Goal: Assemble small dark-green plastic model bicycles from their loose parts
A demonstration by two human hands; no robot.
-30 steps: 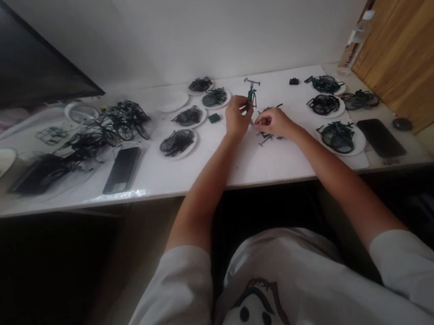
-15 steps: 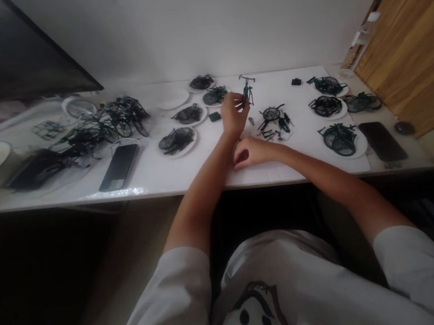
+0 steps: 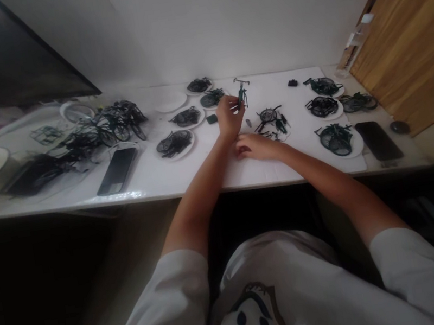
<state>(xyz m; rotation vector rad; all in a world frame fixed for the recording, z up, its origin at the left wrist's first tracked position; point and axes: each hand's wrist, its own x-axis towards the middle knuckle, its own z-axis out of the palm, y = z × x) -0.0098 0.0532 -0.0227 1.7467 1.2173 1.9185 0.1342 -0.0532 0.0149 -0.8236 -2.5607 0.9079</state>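
Note:
Between the fingers of my left hand [image 3: 230, 117] is a small dark green toy bicycle frame [image 3: 242, 95], raised above the table with its handlebar at the top. Low over the white board, just in front of my left wrist, my right hand [image 3: 256, 147] has its fingers curled. Whatever is in its fingertips, if anything, is hidden. Beyond it lie loose bicycle parts [image 3: 271, 116], among them a spoked wheel, partly covered by the hand. A small grey piece [image 3: 248, 123] rests between my hands.
White plates of bicycle parts stand left [image 3: 175, 144] and right [image 3: 339, 140]. Several assembled toy bicycles [image 3: 123, 119] crowd the left side. A phone [image 3: 117, 170] lies left, another dark phone [image 3: 379, 140] right. A clear bottle [image 3: 356, 41] leans by a wooden board [image 3: 408, 44].
My right hand has shifted slightly forward, toward the loose parts, and its fingers have bent differently. My left hand still holds the bicycle frame up. The whole view has shifted a little.

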